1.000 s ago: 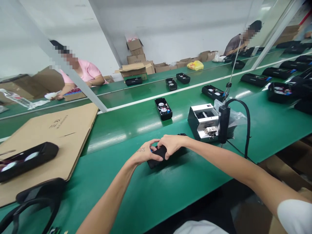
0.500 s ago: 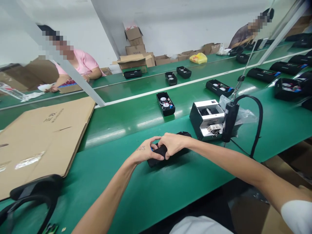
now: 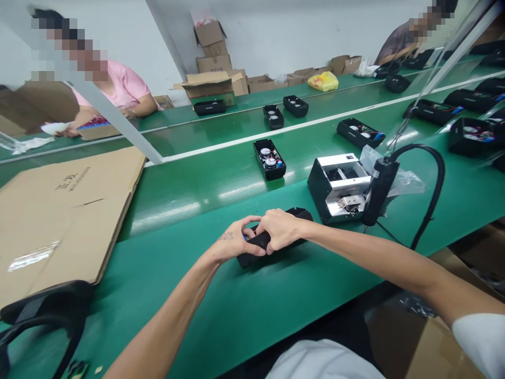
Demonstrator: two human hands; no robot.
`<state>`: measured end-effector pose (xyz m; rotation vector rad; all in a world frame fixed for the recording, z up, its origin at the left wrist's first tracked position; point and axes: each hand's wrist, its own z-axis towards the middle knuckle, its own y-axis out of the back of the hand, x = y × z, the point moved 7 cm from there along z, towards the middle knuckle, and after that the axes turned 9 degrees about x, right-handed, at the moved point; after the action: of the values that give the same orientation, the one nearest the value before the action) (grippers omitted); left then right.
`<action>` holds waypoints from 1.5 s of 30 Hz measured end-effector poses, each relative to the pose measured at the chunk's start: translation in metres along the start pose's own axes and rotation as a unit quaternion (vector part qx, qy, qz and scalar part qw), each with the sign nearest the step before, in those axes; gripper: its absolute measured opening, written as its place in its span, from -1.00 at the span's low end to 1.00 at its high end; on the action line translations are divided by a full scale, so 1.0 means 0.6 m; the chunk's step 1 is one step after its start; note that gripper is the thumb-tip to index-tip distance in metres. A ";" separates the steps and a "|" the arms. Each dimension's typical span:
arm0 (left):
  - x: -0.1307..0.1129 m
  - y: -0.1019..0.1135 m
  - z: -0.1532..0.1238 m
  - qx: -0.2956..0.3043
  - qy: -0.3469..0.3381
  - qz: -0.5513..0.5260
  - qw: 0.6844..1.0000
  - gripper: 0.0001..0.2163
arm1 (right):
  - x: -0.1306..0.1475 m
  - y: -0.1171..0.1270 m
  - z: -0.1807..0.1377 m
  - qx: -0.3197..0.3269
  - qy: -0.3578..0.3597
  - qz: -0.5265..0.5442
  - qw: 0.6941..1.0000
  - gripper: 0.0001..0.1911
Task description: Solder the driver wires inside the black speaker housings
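Over on the green desk (image 3: 205, 321), the black case (image 3: 252, 259) runs near-left to far-right beneath the left hand (image 3: 232, 241), half-curled around its left end, and the right hand (image 3: 279, 229), bent tighter, gripping just to the right.

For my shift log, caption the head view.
Left hand and right hand grip a black speaker housing near a hanging electric screwdriver.

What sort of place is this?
Probably an electronics assembly line: several open black housings with wired round parts inside, a corded tool hanging over the green bench, and a person in pink seated across.
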<state>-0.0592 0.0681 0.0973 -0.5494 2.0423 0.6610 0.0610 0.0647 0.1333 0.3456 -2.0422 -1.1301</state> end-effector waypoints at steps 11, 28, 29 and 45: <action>-0.005 -0.025 -0.027 -0.040 -0.036 0.105 0.993 -0.21 | 0.030 0.033 -0.151 -0.230 0.048 -0.014 0.972 -0.65; 0.021 -0.143 -0.102 -0.260 -0.304 0.516 0.758 -0.50 | -0.250 -0.029 -0.428 -0.644 -0.178 0.287 0.687 -0.58; 0.019 -0.142 -0.104 -0.271 -0.318 0.521 0.744 -0.58 | -0.249 -0.031 -0.428 -0.646 -0.164 0.294 0.685 -0.63; -0.037 -0.213 -0.068 -0.278 -0.344 0.480 0.757 -0.64 | -0.199 0.095 -0.387 -0.665 -0.033 0.318 0.675 -0.74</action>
<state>0.0036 -0.0521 0.1039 0.4888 1.2541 1.7994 0.3180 0.0229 0.1949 -1.0617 -0.7414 -1.7567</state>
